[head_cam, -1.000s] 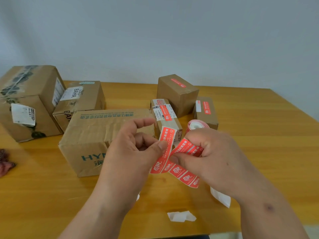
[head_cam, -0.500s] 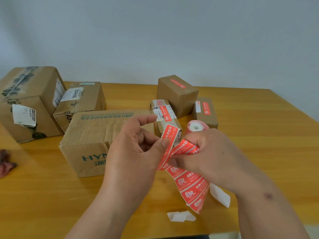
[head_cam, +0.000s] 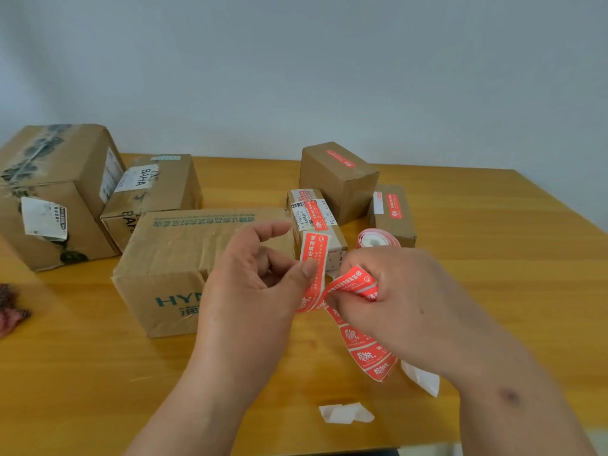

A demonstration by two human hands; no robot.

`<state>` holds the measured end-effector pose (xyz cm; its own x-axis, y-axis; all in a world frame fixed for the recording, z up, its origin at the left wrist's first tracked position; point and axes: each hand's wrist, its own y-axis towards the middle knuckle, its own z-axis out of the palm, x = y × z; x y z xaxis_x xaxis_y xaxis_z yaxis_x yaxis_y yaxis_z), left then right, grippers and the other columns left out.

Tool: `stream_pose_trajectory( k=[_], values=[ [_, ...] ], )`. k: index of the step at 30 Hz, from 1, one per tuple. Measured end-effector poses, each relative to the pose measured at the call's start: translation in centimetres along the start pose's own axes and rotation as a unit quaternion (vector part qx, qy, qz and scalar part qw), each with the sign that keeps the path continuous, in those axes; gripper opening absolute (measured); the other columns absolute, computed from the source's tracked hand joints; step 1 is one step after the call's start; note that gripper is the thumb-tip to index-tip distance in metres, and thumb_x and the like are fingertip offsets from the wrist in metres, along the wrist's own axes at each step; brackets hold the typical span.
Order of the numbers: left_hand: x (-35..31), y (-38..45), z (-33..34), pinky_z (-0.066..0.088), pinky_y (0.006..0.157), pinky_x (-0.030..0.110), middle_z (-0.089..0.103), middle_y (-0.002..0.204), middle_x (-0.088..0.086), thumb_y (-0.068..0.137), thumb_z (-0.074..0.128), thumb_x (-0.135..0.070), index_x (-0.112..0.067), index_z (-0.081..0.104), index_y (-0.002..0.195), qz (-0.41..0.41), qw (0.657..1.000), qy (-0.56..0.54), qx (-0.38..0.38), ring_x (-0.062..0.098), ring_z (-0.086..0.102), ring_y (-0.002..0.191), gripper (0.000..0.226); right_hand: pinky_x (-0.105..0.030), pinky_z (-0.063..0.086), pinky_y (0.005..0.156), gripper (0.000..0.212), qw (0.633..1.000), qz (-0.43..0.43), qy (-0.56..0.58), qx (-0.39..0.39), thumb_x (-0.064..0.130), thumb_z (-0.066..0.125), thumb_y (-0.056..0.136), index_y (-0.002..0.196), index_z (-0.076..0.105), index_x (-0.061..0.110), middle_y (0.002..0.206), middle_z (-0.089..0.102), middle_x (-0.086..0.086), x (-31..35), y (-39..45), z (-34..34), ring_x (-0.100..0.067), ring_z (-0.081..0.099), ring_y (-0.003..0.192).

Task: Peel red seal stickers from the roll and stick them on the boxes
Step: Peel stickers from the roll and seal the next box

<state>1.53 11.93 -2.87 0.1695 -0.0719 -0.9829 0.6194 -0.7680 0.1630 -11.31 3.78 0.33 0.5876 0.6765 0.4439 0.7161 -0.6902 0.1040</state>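
Note:
My left hand [head_cam: 253,284] pinches one red seal sticker [head_cam: 314,258] between thumb and fingers, its upper end standing up. My right hand [head_cam: 404,297] grips the sticker strip [head_cam: 368,353], which bends over its fingers and hangs down toward the table. The sticker roll [head_cam: 375,240] stands on the table just behind my right hand. Directly behind my left hand lies a large HYN-printed box [head_cam: 171,258]. A small labelled box [head_cam: 316,215], a cube box [head_cam: 339,179] and a flat small box [head_cam: 393,212] each carry a red sticker.
Two more cardboard boxes stand at the left: a big taped one [head_cam: 56,192] and a BAHA-labelled one [head_cam: 154,189]. White backing scraps [head_cam: 345,413] lie near the front edge of the wooden table [head_cam: 493,258]. Something dark red [head_cam: 10,311] sits at the far left edge.
The hanging strip has dropped lower and longer below my right hand. My left hand has pulled the sticker more upright, with both hands staying close together.

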Motion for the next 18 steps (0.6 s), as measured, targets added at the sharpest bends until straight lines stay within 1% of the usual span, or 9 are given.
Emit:
stream_pose_trajectory(
  k=[2, 3, 4, 6, 8, 10, 11, 14, 18],
  values=[
    [-0.27, -0.07, -0.27, 0.053, 0.068, 0.027, 0.073, 0.076, -0.004, 0.073, 0.072, -0.040, -0.040, 0.052, 0.115, -0.011, 1.000, 0.014, 0.023, 0.008, 0.071, 0.071, 0.047, -0.026, 0.052, 0.061, 0.022, 1.000, -0.001, -0.001, 0.003, 0.046, 0.059, 0.088, 0.075, 0.055, 0.030, 0.073, 0.061, 0.009, -0.12, -0.07, -0.01, -0.006, 0.059, 0.068],
    [-0.37, -0.09, -0.42, 0.054, 0.070, 0.028, 0.073, 0.076, -0.005, 0.069, 0.073, -0.043, -0.041, 0.052, 0.115, -0.015, 0.999, 0.018, 0.038, 0.008, 0.071, 0.071, 0.051, -0.028, 0.054, 0.063, 0.021, 1.000, -0.002, 0.002, 0.004, 0.047, 0.058, 0.088, 0.076, 0.056, 0.029, 0.073, 0.061, 0.009, -0.18, -0.07, -0.02, -0.007, 0.060, 0.068],
    [-0.42, -0.11, -0.56, 0.055, 0.071, 0.029, 0.074, 0.075, -0.005, 0.068, 0.074, -0.040, -0.040, 0.053, 0.116, -0.018, 0.998, 0.018, 0.051, 0.008, 0.071, 0.071, 0.052, -0.029, 0.054, 0.065, 0.021, 1.000, -0.002, 0.009, 0.005, 0.047, 0.058, 0.088, 0.078, 0.057, 0.029, 0.074, 0.062, 0.010, -0.20, -0.08, -0.07, -0.007, 0.060, 0.069],
    [-0.44, -0.12, -0.66, 0.054, 0.072, 0.030, 0.074, 0.074, -0.005, 0.074, 0.076, -0.026, -0.038, 0.055, 0.116, -0.015, 0.998, 0.014, 0.065, 0.008, 0.071, 0.071, 0.049, -0.029, 0.055, 0.066, 0.021, 0.999, 0.004, 0.032, 0.011, 0.048, 0.058, 0.088, 0.080, 0.061, 0.029, 0.076, 0.064, 0.010, -0.22, -0.02, -0.11, -0.006, 0.062, 0.070],
    [-0.32, -0.14, -0.55, 0.053, 0.069, 0.025, 0.073, 0.072, -0.006, 0.078, 0.075, -0.018, -0.039, 0.055, 0.113, -0.004, 0.998, 0.021, 0.052, 0.007, 0.071, 0.070, 0.045, -0.025, 0.054, 0.062, 0.025, 0.998, 0.010, 0.051, 0.027, 0.053, 0.059, 0.084, 0.077, 0.064, 0.029, 0.072, 0.065, 0.010, -0.11, 0.13, -0.09, -0.004, 0.062, 0.066],
    [-0.27, -0.19, -0.34, 0.052, 0.064, 0.019, 0.072, 0.071, -0.009, 0.080, 0.075, -0.018, -0.040, 0.055, 0.111, 0.010, 0.998, 0.040, 0.038, 0.004, 0.069, 0.068, 0.043, -0.021, 0.049, 0.056, 0.028, 0.997, 0.016, 0.063, 0.035, 0.055, 0.061, 0.081, 0.073, 0.065, 0.029, 0.069, 0.065, 0.013, -0.02, 0.31, 0.03, -0.002, 0.062, 0.064],
    [-0.28, -0.23, -0.23, 0.053, 0.063, 0.018, 0.072, 0.071, -0.009, 0.080, 0.075, -0.020, -0.041, 0.055, 0.110, 0.014, 0.998, 0.043, 0.035, 0.003, 0.069, 0.068, 0.041, -0.021, 0.050, 0.056, 0.027, 0.997, 0.021, 0.072, 0.034, 0.054, 0.062, 0.080, 0.073, 0.066, 0.028, 0.068, 0.065, 0.014, -0.04, 0.38, 0.08, -0.002, 0.062, 0.064],
    [-0.18, -0.27, -0.17, 0.053, 0.067, 0.021, 0.072, 0.071, -0.009, 0.080, 0.075, -0.021, -0.039, 0.057, 0.110, 0.016, 0.999, 0.035, 0.030, 0.004, 0.069, 0.069, 0.039, -0.029, 0.055, 0.066, 0.023, 0.995, 0.025, 0.091, 0.022, 0.051, 0.064, 0.082, 0.081, 0.070, 0.029, 0.073, 0.068, 0.012, -0.23, 0.44, 0.16, -0.003, 0.063, 0.070],
    [-0.01, -0.28, -0.18, 0.054, 0.069, 0.026, 0.073, 0.071, -0.004, 0.080, 0.075, -0.019, -0.038, 0.058, 0.108, 0.011, 1.000, 0.013, 0.024, 0.007, 0.071, 0.069, 0.038, -0.032, 0.054, 0.069, 0.027, 0.997, 0.013, 0.070, -0.001, 0.054, 0.061, 0.082, 0.083, 0.072, 0.030, 0.074, 0.068, 0.010, -0.28, 0.32, 0.26, -0.006, 0.062, 0.073]
  ],
)
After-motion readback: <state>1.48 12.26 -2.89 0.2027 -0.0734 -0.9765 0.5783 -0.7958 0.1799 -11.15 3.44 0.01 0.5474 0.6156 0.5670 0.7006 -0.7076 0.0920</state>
